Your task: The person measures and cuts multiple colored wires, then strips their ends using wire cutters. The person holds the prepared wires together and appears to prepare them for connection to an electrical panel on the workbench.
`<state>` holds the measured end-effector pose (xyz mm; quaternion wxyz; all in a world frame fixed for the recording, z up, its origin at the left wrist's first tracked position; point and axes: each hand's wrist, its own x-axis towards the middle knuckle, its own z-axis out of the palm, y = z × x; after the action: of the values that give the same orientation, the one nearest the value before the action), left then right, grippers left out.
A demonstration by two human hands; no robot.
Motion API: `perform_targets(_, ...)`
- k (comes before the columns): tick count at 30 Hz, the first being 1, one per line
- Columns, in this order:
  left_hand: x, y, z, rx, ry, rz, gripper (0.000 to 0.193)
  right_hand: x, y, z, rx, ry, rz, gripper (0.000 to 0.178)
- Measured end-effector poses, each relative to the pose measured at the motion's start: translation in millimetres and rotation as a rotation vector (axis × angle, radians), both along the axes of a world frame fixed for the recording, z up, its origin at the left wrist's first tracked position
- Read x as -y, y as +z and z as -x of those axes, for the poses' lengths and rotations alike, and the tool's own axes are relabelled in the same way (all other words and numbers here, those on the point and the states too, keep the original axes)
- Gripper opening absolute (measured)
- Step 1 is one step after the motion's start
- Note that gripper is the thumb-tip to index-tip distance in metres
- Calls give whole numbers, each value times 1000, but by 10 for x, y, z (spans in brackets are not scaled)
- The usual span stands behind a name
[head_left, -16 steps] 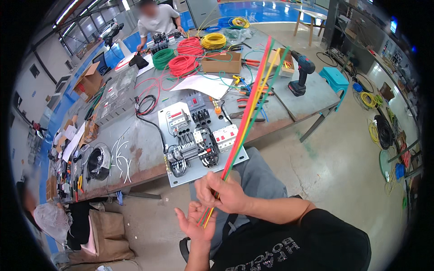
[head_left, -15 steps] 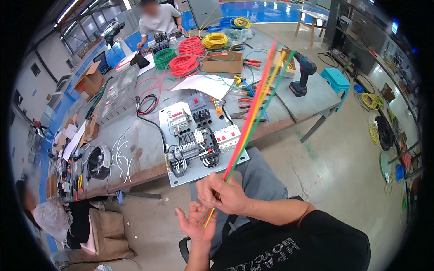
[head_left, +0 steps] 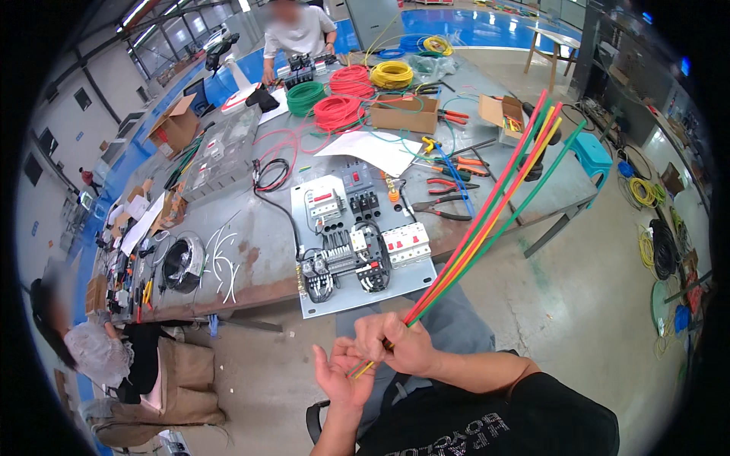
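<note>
Holding L hand palm-up, fingers loosely spread, at btm ends of red/yellow/green wires; can't tell if touching. Clenching R hand round bundle, most length jutting up + R. Vs. earlier: fanned wider up top, now crossing drill.

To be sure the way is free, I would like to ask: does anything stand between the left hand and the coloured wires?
Nothing visible does. The lower ends of the coloured wires show over the open left hand; whether they touch it is unclear. The right hand grips them just above.
</note>
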<state>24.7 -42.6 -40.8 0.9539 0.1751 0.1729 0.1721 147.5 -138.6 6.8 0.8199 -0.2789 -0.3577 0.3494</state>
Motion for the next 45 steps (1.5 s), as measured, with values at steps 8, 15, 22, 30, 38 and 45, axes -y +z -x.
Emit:
perform_targets(8,-113,-190,63,37,-59,-28,71,-102,67,-65,-90,21,19,70)
perform_targets(15,-68,-171,32,52,-113,0,62,-208,-14,-60,-157,54,42,73)
perform_targets(22,-160,-198,-13,-26,152,183,56,-372,-45,-21,-160,73,55,70)
perform_targets(30,-123,-215,82,-39,-8,65,55,-405,-114,-74,-249,118,99,68)
perform_targets(38,-147,-406,213,48,-349,-369,48,-419,-70,-165,-401,222,170,66)
perform_targets(45,-185,-129,298,-174,-442,-600,37,-531,-101,-163,-442,324,244,65)
